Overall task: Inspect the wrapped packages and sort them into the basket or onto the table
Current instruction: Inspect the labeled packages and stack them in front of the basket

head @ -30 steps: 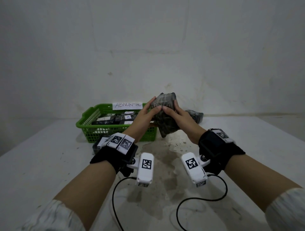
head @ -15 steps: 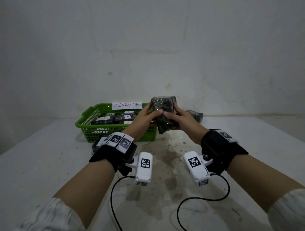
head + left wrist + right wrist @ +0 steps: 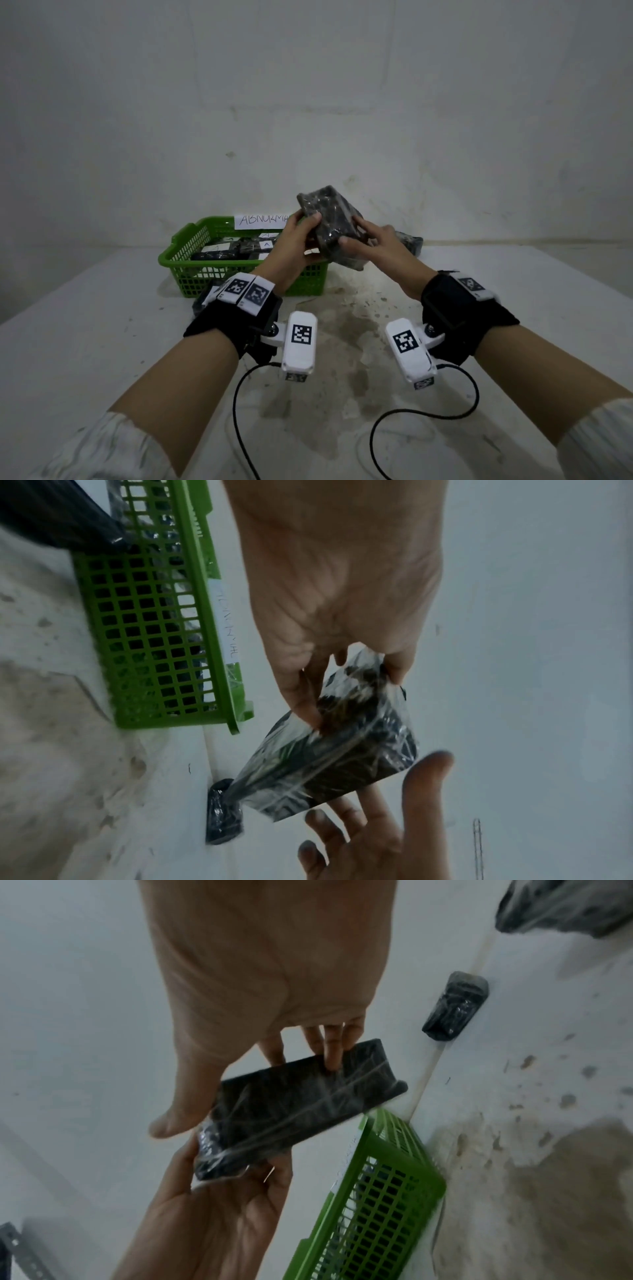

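Dark film-wrapped rectangular package (image 3: 330,222) is held in the air, long axis steeply tilted. My left hand (image 3: 291,246) pinches its left end and my right hand (image 3: 380,246) clasps across it. It hangs over the white table (image 3: 102,342), just right of the green mesh plastic basket (image 3: 178,246) (left hand nearer).

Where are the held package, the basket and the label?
held package (image 3: 334,209), head view, wrapped front face.
basket (image 3: 195,277), head view, front mesh wall.
label (image 3: 260,221), head view, its written face.

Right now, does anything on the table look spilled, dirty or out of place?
Yes. The table has a brownish stain with dark specks, in front of the green basket, near its right corner; it looks like a dried spill. The held wrapped package is too blurred to judge.
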The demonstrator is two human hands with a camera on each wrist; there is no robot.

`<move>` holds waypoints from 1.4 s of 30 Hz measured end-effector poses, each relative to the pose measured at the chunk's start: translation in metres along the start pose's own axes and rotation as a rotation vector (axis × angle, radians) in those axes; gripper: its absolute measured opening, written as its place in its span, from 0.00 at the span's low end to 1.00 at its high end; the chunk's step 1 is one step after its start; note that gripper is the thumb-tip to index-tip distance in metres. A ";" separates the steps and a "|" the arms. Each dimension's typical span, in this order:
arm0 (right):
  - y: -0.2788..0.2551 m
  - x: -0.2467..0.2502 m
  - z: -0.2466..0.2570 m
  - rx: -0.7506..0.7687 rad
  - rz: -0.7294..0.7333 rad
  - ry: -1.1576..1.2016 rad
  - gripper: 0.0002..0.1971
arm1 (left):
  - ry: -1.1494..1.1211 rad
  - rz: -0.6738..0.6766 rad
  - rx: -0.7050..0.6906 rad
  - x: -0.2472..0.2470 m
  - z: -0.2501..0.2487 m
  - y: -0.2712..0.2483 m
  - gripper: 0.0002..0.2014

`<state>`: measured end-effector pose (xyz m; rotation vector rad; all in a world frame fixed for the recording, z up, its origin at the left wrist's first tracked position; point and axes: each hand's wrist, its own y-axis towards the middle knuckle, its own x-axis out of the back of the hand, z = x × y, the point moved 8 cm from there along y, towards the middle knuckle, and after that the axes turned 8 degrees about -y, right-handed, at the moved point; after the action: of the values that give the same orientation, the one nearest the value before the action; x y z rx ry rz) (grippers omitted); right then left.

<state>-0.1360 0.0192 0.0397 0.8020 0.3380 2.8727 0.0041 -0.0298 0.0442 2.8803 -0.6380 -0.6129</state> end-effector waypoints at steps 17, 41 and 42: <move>0.010 0.008 -0.012 -0.040 -0.010 0.237 0.24 | -0.017 0.136 0.154 -0.007 0.022 0.002 0.25; 0.005 -0.005 0.025 0.179 0.011 -0.017 0.19 | -0.200 0.133 0.221 -0.014 0.027 -0.002 0.19; 0.003 -0.005 0.026 0.182 0.016 -0.022 0.18 | -0.204 0.134 0.228 -0.014 0.028 -0.002 0.20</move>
<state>-0.1186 0.0201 0.0593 0.8678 0.5993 2.8763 -0.0179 -0.0232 0.0235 2.9702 -0.9809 -0.8732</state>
